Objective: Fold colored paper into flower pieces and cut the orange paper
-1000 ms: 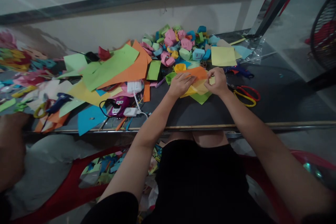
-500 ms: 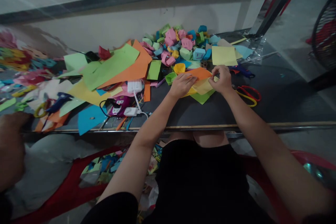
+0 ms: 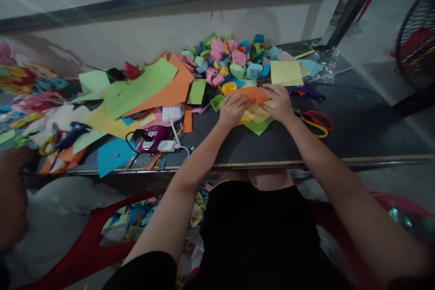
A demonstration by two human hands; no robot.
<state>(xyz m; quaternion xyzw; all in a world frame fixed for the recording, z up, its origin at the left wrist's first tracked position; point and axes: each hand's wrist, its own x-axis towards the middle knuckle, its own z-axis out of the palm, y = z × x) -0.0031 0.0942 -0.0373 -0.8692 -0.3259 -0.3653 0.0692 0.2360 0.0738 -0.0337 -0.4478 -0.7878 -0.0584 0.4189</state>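
My left hand (image 3: 234, 111) lies with its fingers stretched over the left part of an orange sheet of paper (image 3: 256, 94), pressing on it. At the right end of that sheet, my right hand (image 3: 281, 103) rests with thumb and fingers apart, touching the papers. Beneath the hands are a yellow sheet (image 3: 256, 113) and a green sheet (image 3: 260, 127), partly covered. Just beyond my left hand sit a small folded yellow paper box (image 3: 229, 87) and a green one (image 3: 216, 102). Scissors (image 3: 316, 123) with red and yellow handles lie right of my right hand.
Many folded paper pieces (image 3: 238, 57) are heaped at the back. Large coloured sheets (image 3: 142, 84), a purple power strip (image 3: 154, 138) and a blue glue gun (image 3: 73, 135) lie leftward. Another person's arm (image 3: 12, 190) is at far left. A fan (image 3: 416, 45) stands right.
My right hand's thumb and fingertips, earlier pinched together at the paper's right edge, are now spread and lower on the sheets. My left hand stays on the orange sheet. The view shifted slightly.
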